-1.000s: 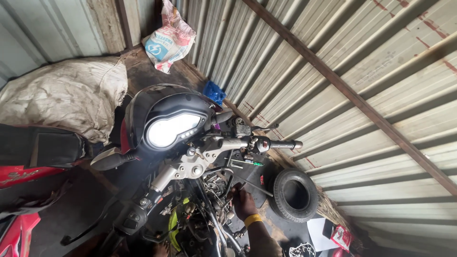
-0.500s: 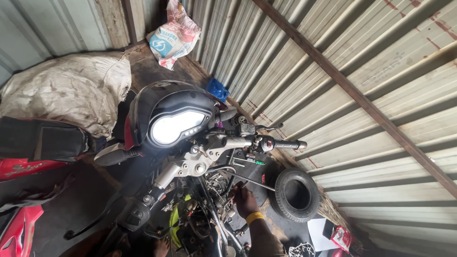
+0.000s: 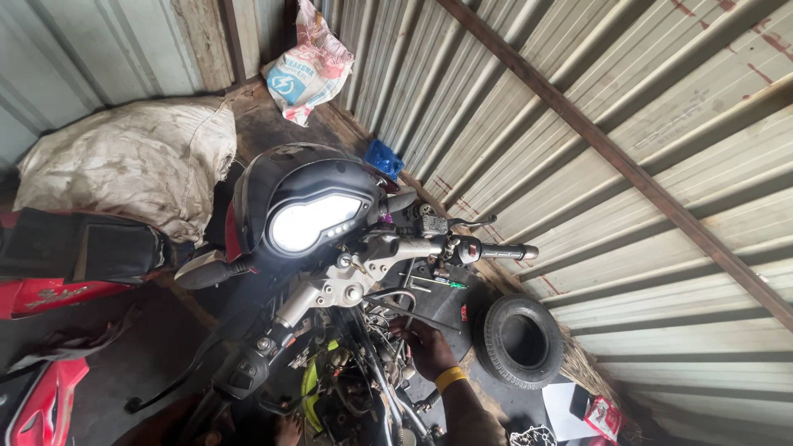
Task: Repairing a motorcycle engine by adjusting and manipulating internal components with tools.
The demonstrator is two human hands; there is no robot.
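Between the earlier frames and now, the view drifts slightly and the motorcycle (image 3: 330, 272) sits a little lower and to the right in the picture; nothing else in the scene appears to shift. One hand (image 3: 429, 347) with a yellow wristband (image 3: 451, 377) stays down among the wires and engine parts below the handlebar (image 3: 429, 248), so the work looks to be holding at the same spot. It seems to be the person's right hand. Its fingers curl into the tangle of cables (image 3: 388, 318), but whether they pinch anything cannot be told. No left hand shows. Just above the hand, a grip (image 3: 508, 251) juts right. A small tyre (image 3: 520, 340) lies just right of the hand. Farther up and left are a headlight (image 3: 314, 221) and a dirty sack (image 3: 124, 161).
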